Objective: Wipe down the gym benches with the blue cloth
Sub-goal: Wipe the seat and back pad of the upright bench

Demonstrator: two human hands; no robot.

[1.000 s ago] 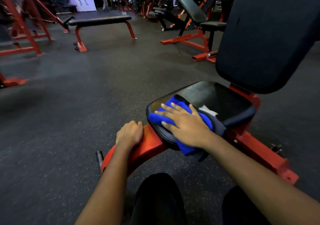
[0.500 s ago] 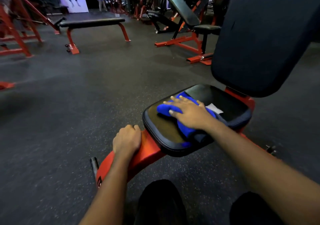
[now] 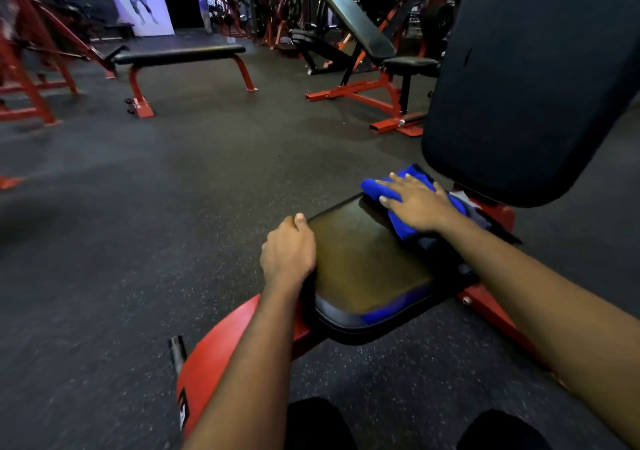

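head view — right hand (image 3: 419,204) flat, fingers spread, presses cloth (image 3: 401,230) on seat (image 3: 363,269); left hand (image 3: 287,252) curls round seat edge.

No legible text — frame sticker (image 3: 182,412) too blurred.
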